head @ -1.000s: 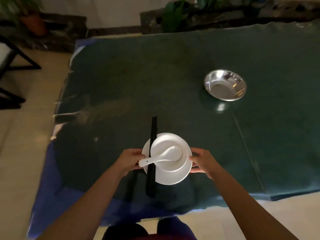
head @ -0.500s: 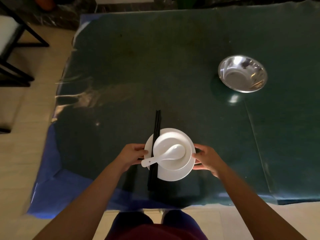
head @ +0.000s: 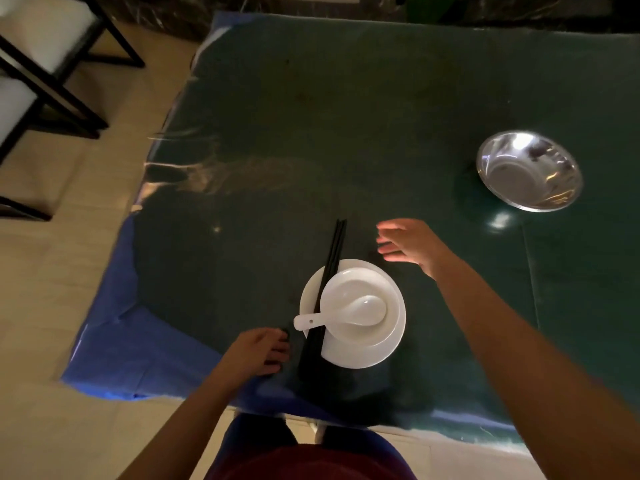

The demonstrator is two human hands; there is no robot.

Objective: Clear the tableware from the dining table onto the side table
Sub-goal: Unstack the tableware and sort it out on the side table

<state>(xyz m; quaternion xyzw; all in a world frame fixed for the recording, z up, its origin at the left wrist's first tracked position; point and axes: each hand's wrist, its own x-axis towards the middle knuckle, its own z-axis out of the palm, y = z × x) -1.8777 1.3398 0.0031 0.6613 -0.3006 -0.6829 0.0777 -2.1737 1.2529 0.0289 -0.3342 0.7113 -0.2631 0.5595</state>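
A white plate [head: 374, 355] lies near the front edge of the dark green table [head: 346, 133]. On it stands a white bowl [head: 341, 289] with a white spoon [head: 346, 311] inside, handle pointing left. Black chopsticks [head: 329, 271] lie across the plate's left side. My left hand [head: 259, 351] rests on the table just left of the plate, holding nothing. Beyond the plate, up and to the right, my right hand [head: 410, 245] hovers with fingers spread, empty. A steel bowl [head: 530, 171] sits far right.
Black-framed chairs with white seats [head: 41, 46] stand on the tiled floor at the left. A blue cloth [head: 131, 358] hangs off the table's near left corner. The table's front edge runs just before my legs.
Both hands have let go of the plate's rim. The left drew back to the left; the right lifted away forward and to the right. The plate set has not moved.
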